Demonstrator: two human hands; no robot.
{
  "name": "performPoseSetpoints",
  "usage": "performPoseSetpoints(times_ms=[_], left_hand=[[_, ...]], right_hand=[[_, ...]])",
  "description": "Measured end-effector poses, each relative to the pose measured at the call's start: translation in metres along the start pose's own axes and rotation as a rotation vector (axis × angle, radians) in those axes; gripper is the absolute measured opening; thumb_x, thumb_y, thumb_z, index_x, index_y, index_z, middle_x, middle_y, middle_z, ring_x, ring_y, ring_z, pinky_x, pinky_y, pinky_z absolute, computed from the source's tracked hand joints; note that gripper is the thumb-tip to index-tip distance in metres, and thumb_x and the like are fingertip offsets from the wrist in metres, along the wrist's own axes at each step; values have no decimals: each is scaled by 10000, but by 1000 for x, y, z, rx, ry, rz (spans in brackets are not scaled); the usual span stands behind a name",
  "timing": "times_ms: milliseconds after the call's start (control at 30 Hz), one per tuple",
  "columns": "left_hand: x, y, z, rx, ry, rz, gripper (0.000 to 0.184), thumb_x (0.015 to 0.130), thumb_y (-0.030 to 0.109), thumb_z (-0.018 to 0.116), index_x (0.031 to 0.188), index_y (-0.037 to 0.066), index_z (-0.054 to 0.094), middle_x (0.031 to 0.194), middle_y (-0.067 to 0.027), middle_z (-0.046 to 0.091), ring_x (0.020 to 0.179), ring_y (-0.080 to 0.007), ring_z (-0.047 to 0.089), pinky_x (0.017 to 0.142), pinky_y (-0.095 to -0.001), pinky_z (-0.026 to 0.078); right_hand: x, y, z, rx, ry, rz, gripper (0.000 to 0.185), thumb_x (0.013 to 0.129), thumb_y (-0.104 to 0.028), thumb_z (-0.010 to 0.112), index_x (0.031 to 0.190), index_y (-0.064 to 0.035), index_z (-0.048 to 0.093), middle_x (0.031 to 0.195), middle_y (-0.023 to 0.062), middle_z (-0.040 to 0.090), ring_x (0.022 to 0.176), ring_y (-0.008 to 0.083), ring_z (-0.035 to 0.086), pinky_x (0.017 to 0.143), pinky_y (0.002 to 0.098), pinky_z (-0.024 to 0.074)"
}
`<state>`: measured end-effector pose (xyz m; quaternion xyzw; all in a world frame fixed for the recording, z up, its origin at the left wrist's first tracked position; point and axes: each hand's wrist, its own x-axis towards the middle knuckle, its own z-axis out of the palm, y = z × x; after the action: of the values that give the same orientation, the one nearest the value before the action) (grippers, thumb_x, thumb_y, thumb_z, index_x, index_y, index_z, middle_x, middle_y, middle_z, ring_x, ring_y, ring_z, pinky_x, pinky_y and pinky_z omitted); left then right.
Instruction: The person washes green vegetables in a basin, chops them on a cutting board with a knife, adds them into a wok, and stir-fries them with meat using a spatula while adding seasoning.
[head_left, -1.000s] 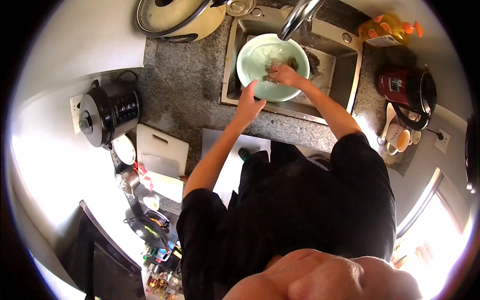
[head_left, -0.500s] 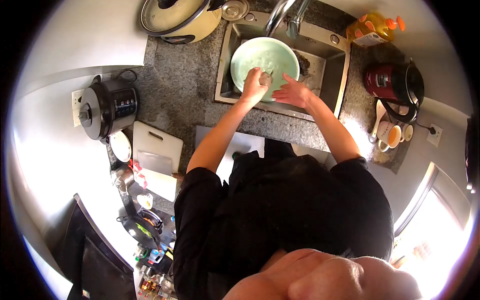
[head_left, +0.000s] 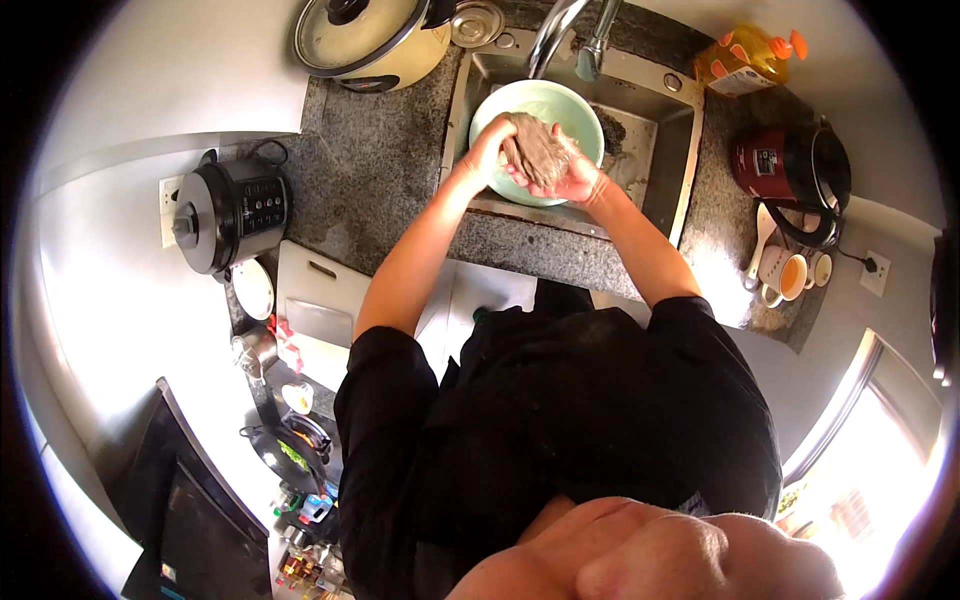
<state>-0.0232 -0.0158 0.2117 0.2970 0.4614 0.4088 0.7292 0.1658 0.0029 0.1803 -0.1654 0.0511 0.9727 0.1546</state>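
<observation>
A greyish-brown, wet-looking cloth or similar soft item (head_left: 536, 152) is held between both hands over a pale green basin (head_left: 578, 112). My left hand (head_left: 488, 150) grips its left side with curled fingers. From the right and below, my right hand (head_left: 577, 178) holds the same item, with fingertips showing under its lower edge. What the item is exactly, I cannot make out. The basin stands in the steel sink (head_left: 675, 150) and has some liquid in it. Behind the basin is the chrome faucet (head_left: 552, 40).
Cream electric pot (head_left: 400, 55) left of the sink; pressure cooker (head_left: 235, 212) and white cutting board (head_left: 322, 285) further left. On the right stand an orange-capped bottle (head_left: 742, 62), a dark red kettle (head_left: 785, 165) and a cup (head_left: 780, 270). A wok (head_left: 280, 455) is at lower left.
Both hands have come together higher over the basin, and the brown item now shows large between them. My right hand, spread at the rim before, has taken hold of it.
</observation>
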Motion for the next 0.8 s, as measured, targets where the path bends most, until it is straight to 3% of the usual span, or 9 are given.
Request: performPoseSetpoints(times_ms=[67,167,300,333,467,567,633,700,800], left_hand=[[7,19,-13,-66,-138,-63,405,959,402,480,1223,100,538,1111,-85,629,1022,-194,609,834,-329,514],[13,18,6,-267,-124,-69,404,938,387,565,1210,88,545,1050,-122,644,920,-197,647,762,-288,551],[22,31,22,-370,-240,-109,229,908,237,645,1057,90,551,1080,-164,636,1058,-255,644,862,-355,564],[22,35,26,-384,-209,-131,203,893,174,666,1018,79,538,993,-134,650,946,-231,668,794,-352,572],[44,27,27,-102,17,-112,182,887,146,677,1031,66,598,854,-58,629,748,-153,619,667,-289,527],[55,6,21,47,128,-64,158,897,172,671,998,62,622,814,-44,622,725,-119,601,631,-269,499],[58,-10,20,100,185,3,118,903,166,655,936,54,634,765,-34,607,662,-99,560,575,-257,456],[52,-21,21,159,412,-144,109,907,148,627,914,40,628,715,-24,578,616,-98,531,551,-256,435],[38,-52,12,123,514,-55,128,918,163,611,911,36,615,686,-22,548,587,-102,505,543,-266,421]], right_hand=[[-1,-5,3,-112,-221,129,655,803,-541,700,1219,-58,548,1024,95,647,898,234,609,732,328,506],[2,0,24,-104,-304,119,582,809,-460,725,1204,-69,554,1005,102,642,898,235,605,717,313,505],[-12,5,49,-281,-90,33,407,866,-266,696,1156,-17,554,998,118,621,841,203,613,596,233,475],[-12,-4,41,-297,-113,96,327,887,-233,671,1094,-6,559,977,113,605,784,149,595,464,171,388],[-11,-16,49,-648,156,68,279,887,-283,675,1000,-49,572,801,44,561,619,73,502,386,183,302],[2,-15,45,-1230,447,16,255,861,-292,695,923,-65,598,682,1,533,558,78,475,413,209,350],[19,-1,18,-1430,450,-128,260,860,-303,647,860,-44,626,660,56,614,583,165,592,490,307,478],[23,13,15,-2213,661,-271,314,879,-309,556,868,-12,658,830,171,699,730,292,691,635,408,550],[29,32,10,-2281,710,-81,365,901,-322,484,909,-20,688,915,229,691,838,387,684,759,467,546]])
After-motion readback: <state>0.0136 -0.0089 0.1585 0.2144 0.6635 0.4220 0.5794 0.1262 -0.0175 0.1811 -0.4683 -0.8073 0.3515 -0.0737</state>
